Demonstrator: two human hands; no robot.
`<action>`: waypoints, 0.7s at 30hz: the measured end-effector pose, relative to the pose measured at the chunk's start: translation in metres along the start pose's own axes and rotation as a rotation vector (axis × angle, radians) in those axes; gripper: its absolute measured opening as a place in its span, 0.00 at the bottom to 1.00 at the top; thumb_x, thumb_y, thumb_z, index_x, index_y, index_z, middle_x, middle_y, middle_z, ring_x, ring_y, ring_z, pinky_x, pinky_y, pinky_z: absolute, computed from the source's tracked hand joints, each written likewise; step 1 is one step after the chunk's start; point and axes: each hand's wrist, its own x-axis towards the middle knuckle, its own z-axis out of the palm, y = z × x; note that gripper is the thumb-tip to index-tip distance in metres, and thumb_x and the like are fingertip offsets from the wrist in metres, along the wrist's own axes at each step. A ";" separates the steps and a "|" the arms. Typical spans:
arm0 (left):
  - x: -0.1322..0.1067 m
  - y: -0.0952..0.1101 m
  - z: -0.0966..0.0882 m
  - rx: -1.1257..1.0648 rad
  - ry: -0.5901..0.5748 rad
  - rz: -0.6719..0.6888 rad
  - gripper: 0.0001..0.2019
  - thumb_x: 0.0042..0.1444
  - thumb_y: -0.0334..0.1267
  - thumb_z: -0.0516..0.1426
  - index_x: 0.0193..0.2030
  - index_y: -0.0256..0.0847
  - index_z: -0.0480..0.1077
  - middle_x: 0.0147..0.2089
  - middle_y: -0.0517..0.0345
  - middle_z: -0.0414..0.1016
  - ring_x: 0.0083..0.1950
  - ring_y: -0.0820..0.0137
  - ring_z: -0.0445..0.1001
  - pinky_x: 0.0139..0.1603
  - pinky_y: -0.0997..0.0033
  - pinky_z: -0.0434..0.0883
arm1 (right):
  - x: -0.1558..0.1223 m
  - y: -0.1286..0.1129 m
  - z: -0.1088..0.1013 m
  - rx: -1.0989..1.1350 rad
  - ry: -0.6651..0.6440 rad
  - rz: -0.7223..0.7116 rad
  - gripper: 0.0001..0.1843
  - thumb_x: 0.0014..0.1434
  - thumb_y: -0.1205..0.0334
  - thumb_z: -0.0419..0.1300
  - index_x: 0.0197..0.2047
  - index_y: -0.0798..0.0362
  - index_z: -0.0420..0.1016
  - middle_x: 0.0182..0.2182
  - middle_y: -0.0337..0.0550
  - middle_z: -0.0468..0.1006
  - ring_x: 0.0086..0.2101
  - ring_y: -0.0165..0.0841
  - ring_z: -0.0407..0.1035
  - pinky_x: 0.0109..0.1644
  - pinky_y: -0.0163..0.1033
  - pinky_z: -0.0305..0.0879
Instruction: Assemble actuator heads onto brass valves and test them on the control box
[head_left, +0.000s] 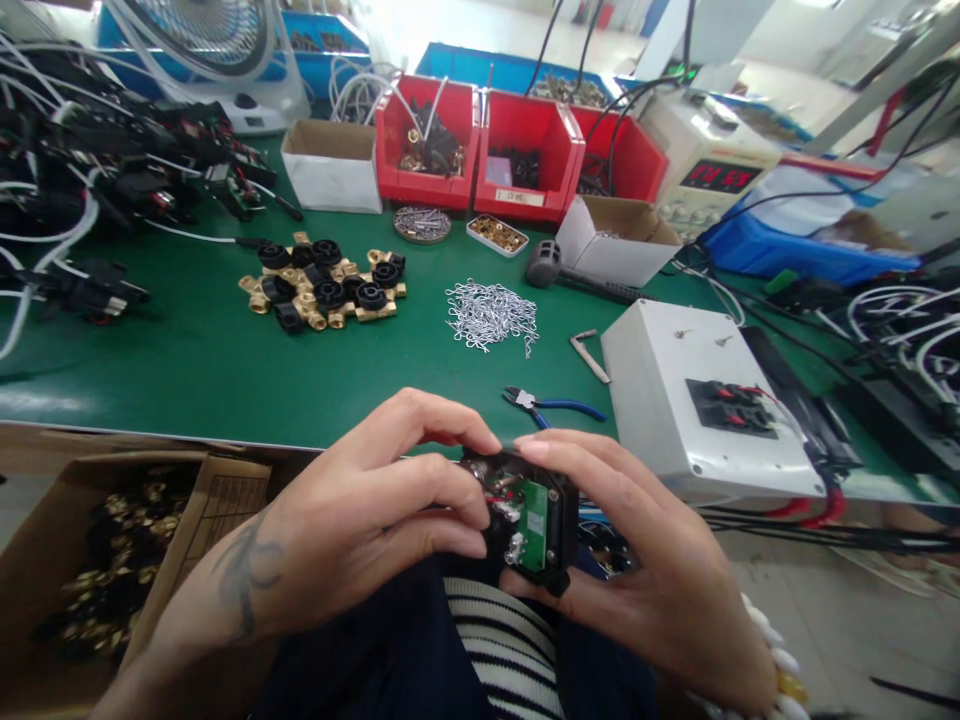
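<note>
Both hands meet on one thing: the left hand (390, 490) and the right hand (637, 540) are clamped on a black housing (561, 525) from opposite sides. It lies directly between them, above the lap and just short of the near edge of the counter (225, 375), so neither hand is nearer; each touches it. The right hand wraps the right side, index finger along the far rim and thumb underneath, while the left fingertips sit at the left side, beside the exposed insides; whether they also pinch a wire I cannot tell. The open face is turned up, and the green board (535, 525) in it has its long axis running away from the body, toward the counter. Just beyond the housing, close to the near edge, lie the cutters (555, 404), jaws toward the left. Farther in are the clips (491, 316), with brass fittings (330, 290) to their left and a hammer (570, 275) to their right. A grey box (675, 390) stands at the near edge on the right, and red bins (529, 200) line the far side.
</note>
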 end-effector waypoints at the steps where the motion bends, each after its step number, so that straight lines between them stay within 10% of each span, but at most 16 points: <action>1: 0.000 0.000 0.001 -0.003 0.004 0.006 0.04 0.63 0.31 0.60 0.43 0.44 0.72 0.53 0.58 0.68 0.55 0.75 0.69 0.58 0.80 0.68 | 0.000 0.000 0.000 -0.008 0.002 -0.001 0.28 0.58 0.58 0.69 0.59 0.52 0.68 0.51 0.48 0.77 0.51 0.34 0.74 0.57 0.32 0.71; 21: 0.014 0.002 -0.004 0.263 -0.005 0.153 0.08 0.62 0.31 0.56 0.35 0.46 0.74 0.53 0.61 0.71 0.53 0.68 0.72 0.52 0.72 0.74 | 0.003 -0.003 -0.003 0.012 -0.066 0.008 0.30 0.59 0.58 0.68 0.63 0.46 0.66 0.53 0.48 0.77 0.51 0.38 0.75 0.54 0.38 0.75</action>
